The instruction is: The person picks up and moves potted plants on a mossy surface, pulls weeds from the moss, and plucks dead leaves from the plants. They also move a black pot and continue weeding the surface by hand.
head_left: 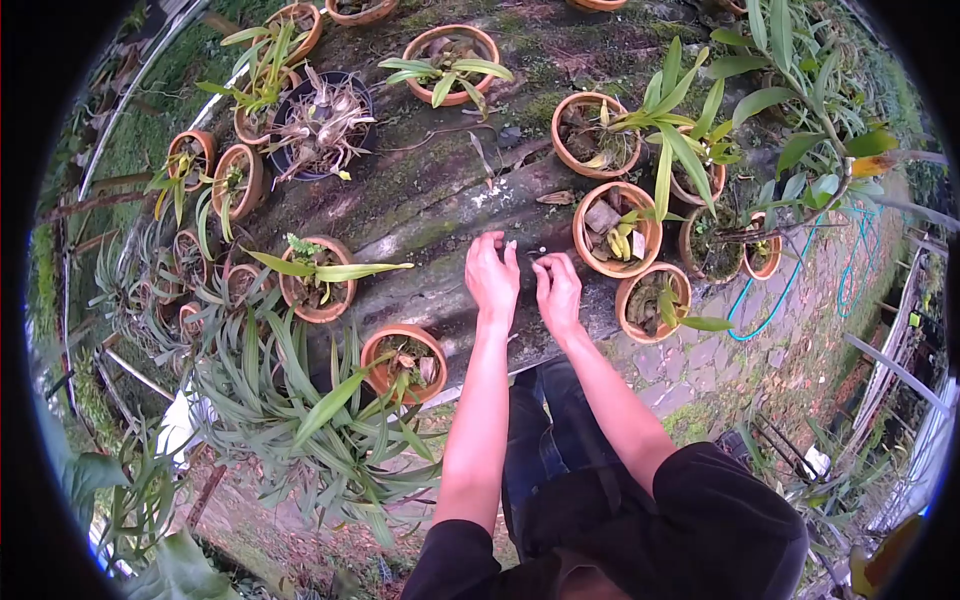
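Observation:
My left hand [491,278] is over the dark, mossy surface [440,225], its fingers loosely bent and the thumb apart; I see nothing in it. Close beside it, my right hand [558,290] has its fingers curled together in a pinch. Whatever it may hold is too small to make out. A tiny pale speck [543,250] shows just above the right fingertips. Nearest to the right hand is a clay pot [617,268] with a small plant and chunks of wood-like material. Below it stands another clay pot [655,335] with a yellowish leaf.
Several more potted plants surround the hands, including a clay pot [318,315] at left and one [405,395] near the front edge. A black pot [370,100] holds dry, pale bulbs. Long-leaved plants [300,430] spread at lower left. A turquoise hose [745,334] lies on the right-hand paving.

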A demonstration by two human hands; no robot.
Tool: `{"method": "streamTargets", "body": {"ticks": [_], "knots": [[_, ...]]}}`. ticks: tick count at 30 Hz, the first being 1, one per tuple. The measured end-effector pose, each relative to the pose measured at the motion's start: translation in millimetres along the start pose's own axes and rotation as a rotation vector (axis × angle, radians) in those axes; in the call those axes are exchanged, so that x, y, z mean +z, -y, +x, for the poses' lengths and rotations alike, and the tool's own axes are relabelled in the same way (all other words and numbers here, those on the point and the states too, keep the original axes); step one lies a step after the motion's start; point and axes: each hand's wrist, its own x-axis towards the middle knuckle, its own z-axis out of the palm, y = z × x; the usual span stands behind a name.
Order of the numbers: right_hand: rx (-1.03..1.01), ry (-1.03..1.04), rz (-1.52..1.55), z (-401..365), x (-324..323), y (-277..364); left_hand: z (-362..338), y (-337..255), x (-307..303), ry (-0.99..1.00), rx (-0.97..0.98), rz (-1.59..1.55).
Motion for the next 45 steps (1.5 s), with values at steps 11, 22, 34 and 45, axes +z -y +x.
{"method": "streamTargets", "body": {"ticks": [11, 22, 34, 45], "knots": [[0.203, 0.526, -0.003, -56.4, -77.1, -1.0, 20.9, -1.1, 34.0, -0.107, -0.010, 0.182], [0.160, 1.367, 0.182, -71.2, -62.8, 17.9, -74.3, 12.4, -117.2, 0.731, -0.139, 0.179], [0.166, 0.814, -0.046, -61.7, -77.1, 13.3, 18.0, -38.6, 63.6, 0.014, 0.032, 0.123], [0.185, 0.500, -0.018, -46.0, -52.6, 15.5, -79.7, 2.7, -60.3, 0.234, -0.165, 0.171]]}}
